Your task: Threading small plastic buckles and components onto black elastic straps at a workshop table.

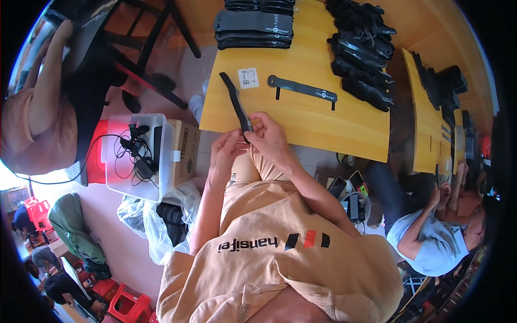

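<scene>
A dark strap (pixel 235 101) lies across the near left part of the yellow table, its far end resting on the wood. Its near end is between my two hands at the table's edge. My left hand (pixel 226 148) pinches that end from the left, and my right hand (pixel 269 138) grips it from the right, thumb on top. Farther right, a second grey strap (pixel 301 88) lies flat, with a narrow black tab sticking out near each end. Next to the first strap is a white printed label (pixel 248 78).
A neat stack of grey straps (pixel 253 29) stands at the table's far left; a looser heap of dark straps (pixel 366 70) lines the right. Left of me, a clear plastic bin (pixel 164 156) holds cables. Co-workers sit at left and at a table (pixel 425 118) on the right.
</scene>
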Action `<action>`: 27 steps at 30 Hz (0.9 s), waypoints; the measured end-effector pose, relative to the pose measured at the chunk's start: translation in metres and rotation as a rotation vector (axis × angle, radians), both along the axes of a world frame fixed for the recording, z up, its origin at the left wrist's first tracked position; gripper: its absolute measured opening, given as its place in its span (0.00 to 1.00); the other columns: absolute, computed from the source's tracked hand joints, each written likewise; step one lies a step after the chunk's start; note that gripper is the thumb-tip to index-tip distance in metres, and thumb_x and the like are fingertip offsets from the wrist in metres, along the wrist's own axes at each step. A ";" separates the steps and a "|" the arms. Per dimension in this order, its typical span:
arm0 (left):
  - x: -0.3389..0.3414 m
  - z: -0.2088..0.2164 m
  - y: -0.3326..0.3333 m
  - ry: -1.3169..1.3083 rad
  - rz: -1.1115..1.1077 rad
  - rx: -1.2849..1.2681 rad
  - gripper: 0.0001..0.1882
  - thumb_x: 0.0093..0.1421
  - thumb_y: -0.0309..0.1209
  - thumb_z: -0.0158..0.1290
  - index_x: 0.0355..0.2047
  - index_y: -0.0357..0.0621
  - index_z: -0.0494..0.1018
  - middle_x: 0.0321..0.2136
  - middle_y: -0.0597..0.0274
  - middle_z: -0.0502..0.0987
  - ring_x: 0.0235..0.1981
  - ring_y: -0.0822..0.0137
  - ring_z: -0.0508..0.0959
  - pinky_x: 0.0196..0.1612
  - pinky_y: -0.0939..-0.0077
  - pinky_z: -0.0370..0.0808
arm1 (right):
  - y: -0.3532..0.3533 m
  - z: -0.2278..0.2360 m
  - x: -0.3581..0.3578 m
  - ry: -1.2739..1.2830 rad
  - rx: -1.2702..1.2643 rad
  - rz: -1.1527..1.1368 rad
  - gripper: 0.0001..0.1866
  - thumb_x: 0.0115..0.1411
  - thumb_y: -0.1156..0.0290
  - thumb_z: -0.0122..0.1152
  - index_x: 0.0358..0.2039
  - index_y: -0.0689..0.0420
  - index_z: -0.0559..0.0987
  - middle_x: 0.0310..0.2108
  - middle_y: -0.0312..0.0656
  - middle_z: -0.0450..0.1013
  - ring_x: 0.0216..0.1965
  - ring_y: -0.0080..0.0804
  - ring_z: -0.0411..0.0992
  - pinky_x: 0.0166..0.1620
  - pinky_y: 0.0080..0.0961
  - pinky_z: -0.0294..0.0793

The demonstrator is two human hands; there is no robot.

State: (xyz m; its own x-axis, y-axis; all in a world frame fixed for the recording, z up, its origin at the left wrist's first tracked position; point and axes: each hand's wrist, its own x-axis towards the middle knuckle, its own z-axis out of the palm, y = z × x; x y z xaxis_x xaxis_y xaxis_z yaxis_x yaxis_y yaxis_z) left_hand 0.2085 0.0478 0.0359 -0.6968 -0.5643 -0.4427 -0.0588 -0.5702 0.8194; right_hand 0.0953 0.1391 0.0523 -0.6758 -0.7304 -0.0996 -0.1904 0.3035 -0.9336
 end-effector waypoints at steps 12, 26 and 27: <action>-0.019 0.030 0.013 0.162 -0.103 0.289 0.13 0.60 0.35 0.51 0.38 0.37 0.74 0.27 0.61 0.78 0.28 0.75 0.79 0.32 0.84 0.77 | 0.057 0.035 -0.007 0.156 -0.270 -0.013 0.06 0.50 0.81 0.61 0.30 0.63 0.78 0.27 0.41 0.71 0.23 0.26 0.72 0.26 0.17 0.72; -0.027 0.046 0.033 0.070 -0.025 -0.050 0.12 0.58 0.32 0.54 0.37 0.34 0.74 0.25 0.62 0.77 0.24 0.76 0.77 0.30 0.86 0.74 | 0.064 0.056 -0.010 0.254 -0.239 0.148 0.07 0.47 0.82 0.61 0.29 0.65 0.77 0.25 0.44 0.71 0.25 0.34 0.74 0.27 0.23 0.75; -0.028 0.046 0.034 0.069 -0.029 -0.050 0.12 0.58 0.32 0.54 0.37 0.34 0.74 0.25 0.62 0.77 0.24 0.76 0.77 0.30 0.86 0.74 | 0.065 0.056 -0.011 0.247 -0.216 0.148 0.07 0.47 0.81 0.61 0.29 0.65 0.77 0.25 0.44 0.71 0.25 0.34 0.74 0.28 0.23 0.75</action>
